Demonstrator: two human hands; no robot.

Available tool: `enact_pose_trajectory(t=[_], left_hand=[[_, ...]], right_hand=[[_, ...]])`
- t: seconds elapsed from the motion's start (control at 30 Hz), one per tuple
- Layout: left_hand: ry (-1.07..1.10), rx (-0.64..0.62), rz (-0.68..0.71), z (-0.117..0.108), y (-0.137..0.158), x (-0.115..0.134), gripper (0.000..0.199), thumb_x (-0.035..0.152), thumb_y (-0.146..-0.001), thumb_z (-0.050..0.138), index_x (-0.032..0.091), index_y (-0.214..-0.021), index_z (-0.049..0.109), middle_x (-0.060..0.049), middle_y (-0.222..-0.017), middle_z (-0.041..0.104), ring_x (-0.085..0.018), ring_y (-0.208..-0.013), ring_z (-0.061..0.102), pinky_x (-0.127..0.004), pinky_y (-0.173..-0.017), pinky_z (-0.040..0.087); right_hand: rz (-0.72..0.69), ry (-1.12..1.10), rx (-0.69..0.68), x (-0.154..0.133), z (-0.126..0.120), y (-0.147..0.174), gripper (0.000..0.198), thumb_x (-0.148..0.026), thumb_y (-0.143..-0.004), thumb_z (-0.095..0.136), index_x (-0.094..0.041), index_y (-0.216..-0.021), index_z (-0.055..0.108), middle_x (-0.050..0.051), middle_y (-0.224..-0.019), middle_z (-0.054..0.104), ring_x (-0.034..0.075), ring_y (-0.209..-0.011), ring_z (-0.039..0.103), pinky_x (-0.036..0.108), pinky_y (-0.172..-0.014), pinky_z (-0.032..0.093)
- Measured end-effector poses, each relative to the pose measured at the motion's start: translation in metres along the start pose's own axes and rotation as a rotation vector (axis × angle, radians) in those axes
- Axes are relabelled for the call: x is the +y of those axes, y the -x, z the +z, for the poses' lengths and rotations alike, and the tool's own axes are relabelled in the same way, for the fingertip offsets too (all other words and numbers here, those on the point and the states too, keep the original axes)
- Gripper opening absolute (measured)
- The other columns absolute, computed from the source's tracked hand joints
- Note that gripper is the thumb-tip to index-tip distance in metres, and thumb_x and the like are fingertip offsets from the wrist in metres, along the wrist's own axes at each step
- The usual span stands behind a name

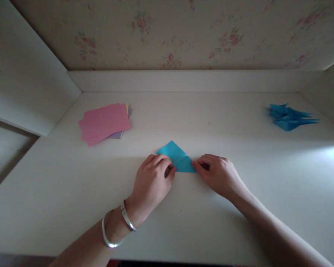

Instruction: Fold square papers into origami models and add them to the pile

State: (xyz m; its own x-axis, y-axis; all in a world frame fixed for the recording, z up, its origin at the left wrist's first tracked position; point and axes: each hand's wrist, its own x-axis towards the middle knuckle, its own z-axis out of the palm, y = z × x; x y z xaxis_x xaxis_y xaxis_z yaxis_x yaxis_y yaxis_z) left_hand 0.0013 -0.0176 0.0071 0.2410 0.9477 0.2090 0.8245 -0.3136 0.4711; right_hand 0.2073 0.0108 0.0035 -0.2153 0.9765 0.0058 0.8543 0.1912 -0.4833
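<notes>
A blue sheet of origami paper [173,150], partly folded, lies on the white table between my two hands. Its upper corner points toward the wall, and a folded flap shows along its lower right side. My left hand [155,180], with two silver bangles on the wrist, is closed on the paper's lower left part, thumb and fingers pressed on it and covering that corner. At the right corner, my right hand [217,173] pinches the paper between thumb and fingers.
A stack of coloured paper [105,122], pink on top with yellow and purple below, lies at the back left. Folded blue paper figures [289,118] rest at the back right. Behind the table [200,222] rises a flowered wall; a white panel [22,66] borders the left.
</notes>
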Motion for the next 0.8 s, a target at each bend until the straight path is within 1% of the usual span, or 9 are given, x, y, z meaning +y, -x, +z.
enact_pose_trajectory(t=[0.13, 0.23, 0.37, 0.43, 0.53, 0.67, 0.73, 0.8], left_hand=[[-0.018, -0.025, 0.020, -0.001, 0.000, 0.001, 0.006, 0.017, -0.089, 0.065, 0.019, -0.090, 0.070, -0.004, -0.093, 0.071, -0.024, -0.090, 0.061, -0.040, -0.084, 0.052], [-0.033, -0.032, 0.038, 0.000, 0.001, 0.001, 0.013, 0.018, -0.091, 0.063, 0.022, -0.097, 0.074, -0.003, -0.099, 0.071, -0.023, -0.091, 0.060, -0.040, -0.085, 0.052], [-0.070, -0.052, 0.059, 0.001, 0.002, -0.001, 0.022, 0.014, -0.089, 0.064, 0.028, -0.100, 0.077, -0.002, -0.105, 0.070, -0.024, -0.092, 0.058, -0.040, -0.086, 0.052], [-0.084, -0.056, 0.058, 0.001, 0.003, -0.002, 0.023, 0.015, -0.089, 0.065, 0.030, -0.100, 0.077, -0.002, -0.106, 0.069, -0.024, -0.093, 0.057, -0.041, -0.085, 0.052], [-0.105, -0.068, 0.083, 0.000, 0.004, -0.002, 0.024, 0.015, -0.090, 0.063, 0.029, -0.103, 0.077, -0.004, -0.106, 0.068, -0.024, -0.093, 0.057, -0.041, -0.085, 0.052], [-0.193, -0.125, 0.149, -0.003, 0.008, 0.003, 0.028, 0.013, -0.090, 0.059, 0.023, -0.111, 0.073, -0.008, -0.109, 0.067, -0.027, -0.096, 0.058, -0.044, -0.081, 0.053], [-0.235, -0.145, 0.152, -0.004, 0.010, 0.006, 0.027, 0.018, -0.091, 0.058, 0.021, -0.115, 0.072, -0.009, -0.109, 0.067, -0.028, -0.097, 0.058, -0.046, -0.079, 0.052], [-0.244, -0.156, 0.151, -0.006, 0.012, 0.008, 0.027, 0.027, -0.093, 0.059, 0.021, -0.116, 0.070, -0.010, -0.112, 0.067, -0.029, -0.099, 0.058, -0.047, -0.080, 0.051]], right_hand=[[0.011, -0.005, -0.004, -0.001, -0.001, 0.000, 0.032, -0.034, -0.088, 0.056, -0.020, -0.060, 0.060, 0.001, -0.064, 0.065, 0.015, -0.058, 0.055, 0.026, -0.057, 0.034], [0.016, 0.014, -0.005, -0.002, -0.001, -0.001, 0.031, -0.033, -0.088, 0.056, -0.020, -0.060, 0.060, 0.001, -0.064, 0.065, 0.015, -0.058, 0.055, 0.027, -0.058, 0.034], [0.007, 0.019, -0.008, -0.002, -0.001, -0.001, 0.033, -0.032, -0.089, 0.055, -0.019, -0.059, 0.058, 0.001, -0.063, 0.063, 0.014, -0.058, 0.053, 0.026, -0.057, 0.033], [0.012, 0.019, -0.008, -0.002, -0.001, -0.001, 0.033, -0.033, -0.089, 0.055, -0.020, -0.059, 0.058, 0.000, -0.062, 0.063, 0.014, -0.057, 0.053, 0.026, -0.057, 0.033], [0.012, 0.018, 0.005, -0.001, 0.000, -0.001, 0.032, -0.032, -0.088, 0.056, -0.020, -0.059, 0.058, 0.000, -0.062, 0.062, 0.014, -0.056, 0.052, 0.027, -0.056, 0.033], [0.003, 0.000, 0.009, -0.001, 0.000, 0.000, 0.032, -0.031, -0.089, 0.056, -0.020, -0.059, 0.058, 0.001, -0.062, 0.062, 0.014, -0.056, 0.052, 0.027, -0.057, 0.034], [-0.003, -0.006, 0.016, -0.001, 0.000, 0.000, 0.030, -0.031, -0.088, 0.058, -0.020, -0.060, 0.057, 0.001, -0.064, 0.062, 0.014, -0.057, 0.053, 0.027, -0.057, 0.034], [-0.011, -0.012, 0.031, 0.000, 0.000, 0.000, 0.026, -0.031, -0.087, 0.060, -0.020, -0.063, 0.058, 0.001, -0.066, 0.062, 0.014, -0.059, 0.054, 0.026, -0.058, 0.035]])
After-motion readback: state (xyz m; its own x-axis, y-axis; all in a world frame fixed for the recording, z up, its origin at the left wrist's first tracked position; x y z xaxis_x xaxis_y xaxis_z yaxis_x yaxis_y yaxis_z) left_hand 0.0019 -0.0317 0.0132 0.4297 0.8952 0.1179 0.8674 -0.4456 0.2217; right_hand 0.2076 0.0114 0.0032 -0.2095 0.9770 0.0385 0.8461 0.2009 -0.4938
